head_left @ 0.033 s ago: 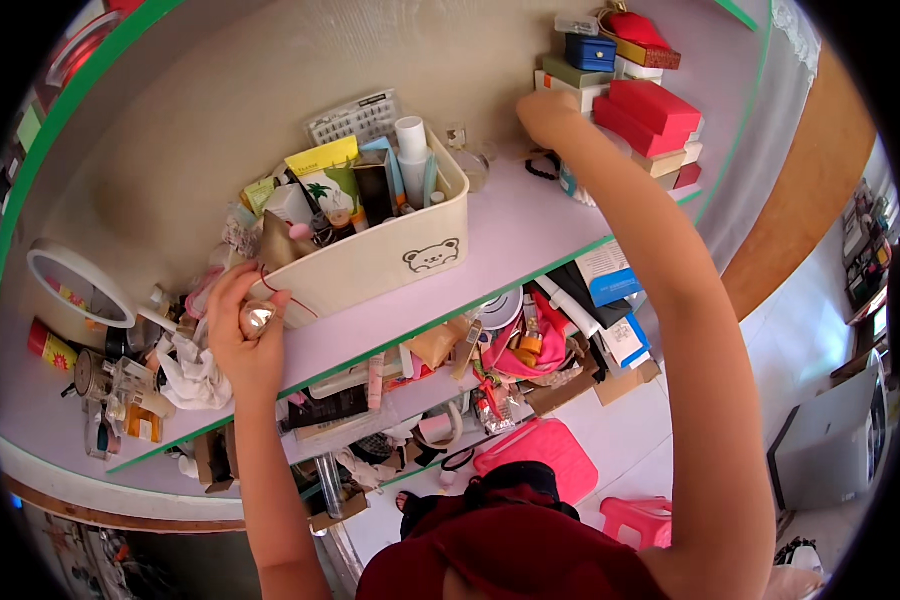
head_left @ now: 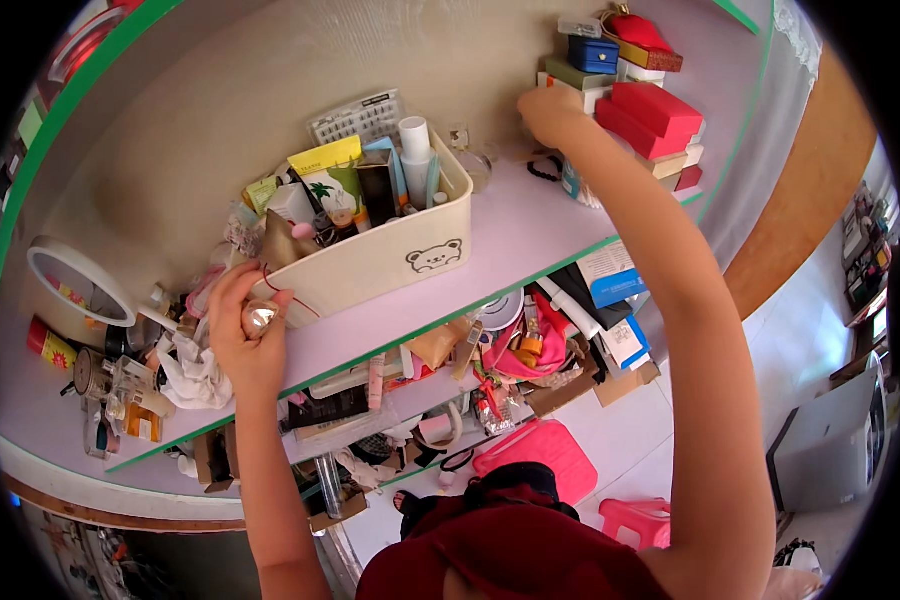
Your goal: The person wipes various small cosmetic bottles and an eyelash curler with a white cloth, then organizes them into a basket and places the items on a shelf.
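Observation:
My left hand (head_left: 242, 325) is closed around a shiny, rounded silvery thing (head_left: 259, 319), at the left end of a cream storage bin (head_left: 370, 270). A thin dark red cord (head_left: 295, 298) runs from beside its fingers across the bin's end. Inside the bin stand a white bottle (head_left: 415, 150), a yellow-topped packet (head_left: 326, 154) and several other cosmetics. My right hand (head_left: 553, 115) reaches to the back of the shelf, beside stacked boxes. Its fingers are bent away and hidden, so I cannot see what they touch. Below it lie a black beaded band (head_left: 544, 167) and a clear tub (head_left: 580, 187).
Red boxes (head_left: 652, 118) and a small blue box (head_left: 592, 54) are stacked at the right. A round white-framed mirror (head_left: 82, 281), small bottles (head_left: 142, 422) and crumpled white cloth (head_left: 195, 373) crowd the left. The shelf's green edge (head_left: 450, 309) runs above cluttered lower shelves.

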Available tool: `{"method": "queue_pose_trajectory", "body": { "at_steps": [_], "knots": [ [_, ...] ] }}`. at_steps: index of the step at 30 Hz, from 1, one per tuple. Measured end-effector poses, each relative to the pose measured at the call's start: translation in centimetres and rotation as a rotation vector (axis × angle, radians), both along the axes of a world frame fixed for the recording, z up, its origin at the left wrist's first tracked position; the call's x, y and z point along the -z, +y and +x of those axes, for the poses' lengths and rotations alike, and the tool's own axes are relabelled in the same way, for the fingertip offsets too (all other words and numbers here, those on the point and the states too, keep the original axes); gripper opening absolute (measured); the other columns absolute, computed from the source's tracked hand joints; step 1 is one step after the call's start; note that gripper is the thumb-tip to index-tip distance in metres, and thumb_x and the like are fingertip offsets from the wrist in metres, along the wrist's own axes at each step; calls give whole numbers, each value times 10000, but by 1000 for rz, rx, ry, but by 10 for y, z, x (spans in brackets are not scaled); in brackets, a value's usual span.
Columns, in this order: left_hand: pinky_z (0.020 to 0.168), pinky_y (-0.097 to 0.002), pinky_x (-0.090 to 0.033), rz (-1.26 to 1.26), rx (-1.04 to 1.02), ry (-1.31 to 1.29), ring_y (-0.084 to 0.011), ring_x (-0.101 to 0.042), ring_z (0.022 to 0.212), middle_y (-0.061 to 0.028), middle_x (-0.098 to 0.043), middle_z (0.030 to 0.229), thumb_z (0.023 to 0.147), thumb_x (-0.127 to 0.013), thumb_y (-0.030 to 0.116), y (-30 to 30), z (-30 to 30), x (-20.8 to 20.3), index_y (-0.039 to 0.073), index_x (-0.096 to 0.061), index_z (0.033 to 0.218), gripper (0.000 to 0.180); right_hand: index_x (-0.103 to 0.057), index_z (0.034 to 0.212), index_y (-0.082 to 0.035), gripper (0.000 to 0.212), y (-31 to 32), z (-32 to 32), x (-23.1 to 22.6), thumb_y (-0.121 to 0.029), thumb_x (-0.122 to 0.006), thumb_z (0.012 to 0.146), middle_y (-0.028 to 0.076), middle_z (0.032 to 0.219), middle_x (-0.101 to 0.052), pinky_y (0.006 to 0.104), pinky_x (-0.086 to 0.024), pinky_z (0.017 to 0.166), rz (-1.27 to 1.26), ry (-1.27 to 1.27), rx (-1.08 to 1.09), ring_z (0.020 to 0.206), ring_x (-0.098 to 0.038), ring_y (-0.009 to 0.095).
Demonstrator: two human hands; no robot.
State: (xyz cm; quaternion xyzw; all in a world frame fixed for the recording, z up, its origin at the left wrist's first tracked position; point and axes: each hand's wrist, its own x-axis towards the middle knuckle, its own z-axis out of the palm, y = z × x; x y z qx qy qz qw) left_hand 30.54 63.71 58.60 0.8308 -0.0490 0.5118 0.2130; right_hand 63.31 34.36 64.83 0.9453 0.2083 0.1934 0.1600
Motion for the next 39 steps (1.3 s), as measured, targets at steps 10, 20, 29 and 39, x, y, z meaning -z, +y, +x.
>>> {"method": "queue_pose_trajectory", "body": {
  "at_steps": [10,20,29,39],
  "knots": [
    [779,-294,-468,-33,14,-58,-249,-586,906,-121,-599,1064,676,-737,-42,4,-1,-1,23,-607,995,350,-579,887,-25,229,-15,-156,19,-122,-649,692,147,861,-620,411,-504,663,192,16,-529,827,-617,336],
    [723,-267,-474,37,14,-105,-186,-581,841,-113,-600,1061,682,-730,-46,8,0,1,18,-610,991,338,-664,915,-6,189,28,-59,16,-52,-605,742,202,889,-653,418,-516,737,9,167,-184,862,-641,344],
    [866,-333,-438,-135,89,-8,-251,-573,978,-106,-617,1064,734,-754,84,8,-3,1,27,-603,1014,323,-631,955,39,261,18,-65,-29,-65,-617,716,192,921,-655,365,-541,685,91,179,-203,811,-660,292],
    [823,-307,-454,-50,41,-60,-226,-579,948,-108,-607,1087,720,-741,32,8,1,3,22,-607,1012,322,-564,1092,-37,385,3,-144,5,-89,-628,715,175,877,-655,353,-524,663,411,273,-499,730,-651,278]
  ]
}}
